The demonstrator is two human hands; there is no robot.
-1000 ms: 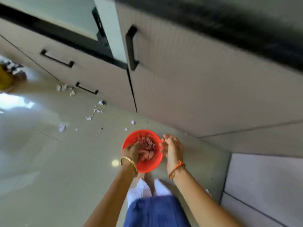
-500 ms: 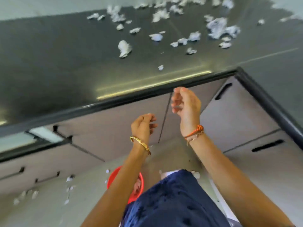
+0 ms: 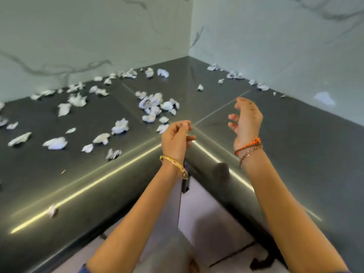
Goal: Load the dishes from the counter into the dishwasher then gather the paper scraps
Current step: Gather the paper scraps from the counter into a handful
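Several crumpled white paper scraps (image 3: 155, 104) lie scattered over the dark corner counter (image 3: 295, 131), most on its left half, a few along the right wall (image 3: 234, 75). My left hand (image 3: 175, 138) hovers above the counter's inner corner edge, fingers loosely curled, holding nothing I can see. My right hand (image 3: 246, 121) is raised beside it, palm turned left, fingers relaxed and empty. Both hands are near the closest pile of scraps without touching it. No dishes or dishwasher are in view.
Marbled white walls (image 3: 98, 36) meet behind the counter's back corner. One small scrap (image 3: 52, 210) sits near the left front edge. Below the counter are pale cabinet fronts (image 3: 202, 213) with a dark handle (image 3: 185, 182), and the floor.
The view rose from the floor and the red bowl of scraps up to the countertop. Both hands left the bowl and lifted to counter height, empty.
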